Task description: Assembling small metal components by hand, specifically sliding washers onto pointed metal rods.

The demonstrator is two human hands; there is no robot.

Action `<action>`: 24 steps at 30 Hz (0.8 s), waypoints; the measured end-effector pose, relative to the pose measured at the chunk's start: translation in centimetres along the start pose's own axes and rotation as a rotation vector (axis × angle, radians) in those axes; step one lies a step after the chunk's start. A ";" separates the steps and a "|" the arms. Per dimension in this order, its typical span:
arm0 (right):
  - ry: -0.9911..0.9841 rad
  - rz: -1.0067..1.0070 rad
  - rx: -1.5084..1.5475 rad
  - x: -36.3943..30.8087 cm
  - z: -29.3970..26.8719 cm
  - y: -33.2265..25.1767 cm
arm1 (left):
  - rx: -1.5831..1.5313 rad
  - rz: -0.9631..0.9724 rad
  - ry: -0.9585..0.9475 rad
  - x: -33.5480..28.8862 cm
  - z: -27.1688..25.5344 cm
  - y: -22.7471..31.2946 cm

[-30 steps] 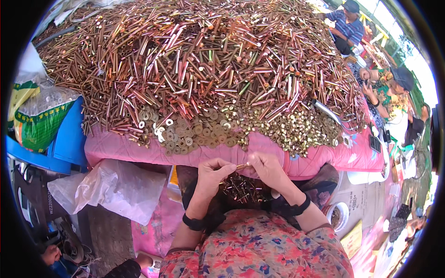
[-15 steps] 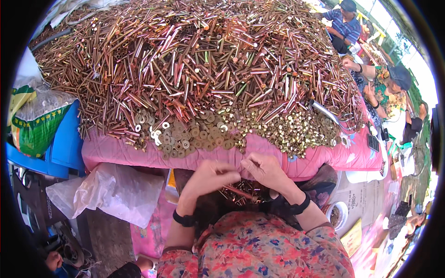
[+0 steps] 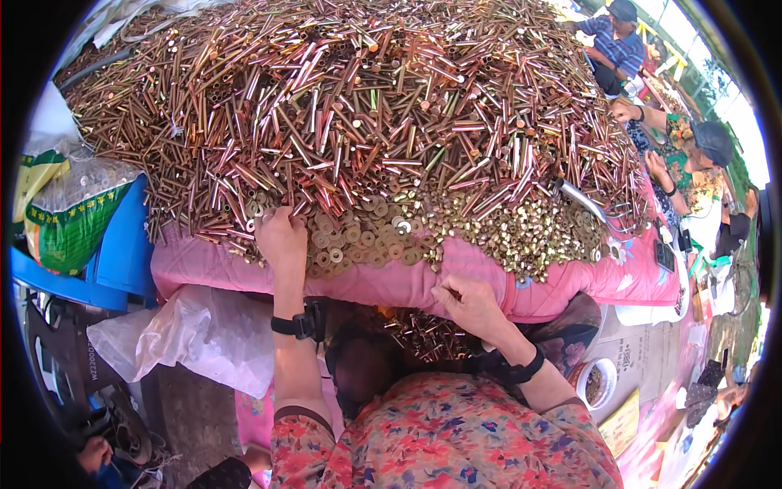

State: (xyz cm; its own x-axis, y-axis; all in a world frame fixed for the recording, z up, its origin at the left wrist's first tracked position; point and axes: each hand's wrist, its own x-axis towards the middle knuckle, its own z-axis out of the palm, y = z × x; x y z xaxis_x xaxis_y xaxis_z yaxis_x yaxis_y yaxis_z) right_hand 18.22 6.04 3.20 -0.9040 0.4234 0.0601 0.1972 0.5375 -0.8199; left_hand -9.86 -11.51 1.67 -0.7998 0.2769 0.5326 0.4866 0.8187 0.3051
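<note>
My left hand (image 3: pixel 281 236) reaches to the front edge of a large heap of coppery metal tubes (image 3: pixel 326 114), where flat washers (image 3: pixel 358 240) lie beside it. Its fingers are closed at the tubes, and what they grip is hidden under the hand. Over the near edge of the pink quilted cover (image 3: pixel 391 285), my right hand (image 3: pixel 468 301) is held with thumb and fingers pinched together; anything in them is too small to make out. Small brass-coloured nuts (image 3: pixel 521 236) spread to the right of the washers. Below my hands, more tubes (image 3: pixel 428 334) lie in my lap area.
A curved metal tube (image 3: pixel 580 200) lies on the heap's right side. At left are a green-and-yellow sack (image 3: pixel 69 216) and clear plastic sheeting (image 3: pixel 191 334). A white bucket (image 3: pixel 599 383) stands at right. Other people (image 3: pixel 692 151) sit at the far right.
My left hand has left its place beside the right and moved forward and left to the tubes and washers. The right hand stays nearly where it was, still pinched.
</note>
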 end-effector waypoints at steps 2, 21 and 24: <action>0.001 -0.013 -0.011 0.1 0.2 0.1 | 0.015 0.048 -0.047 0.2 -0.4 -0.5; 0.098 -0.012 -0.033 0.6 1.2 2.7 | -0.581 -0.004 -0.136 -3.3 2.0 10.6; 0.134 -0.019 -0.022 1.0 1.3 3.6 | -0.549 0.151 -0.088 -2.4 3.8 13.7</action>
State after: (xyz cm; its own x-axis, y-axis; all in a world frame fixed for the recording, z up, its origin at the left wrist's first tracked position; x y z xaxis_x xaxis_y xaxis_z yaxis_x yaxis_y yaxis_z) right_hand 17.56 7.47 -0.40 -0.8489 0.5061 0.1524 0.1903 0.5616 -0.8052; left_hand -2.61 0.98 1.63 -0.7221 0.4307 0.5414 0.6900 0.3923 0.6083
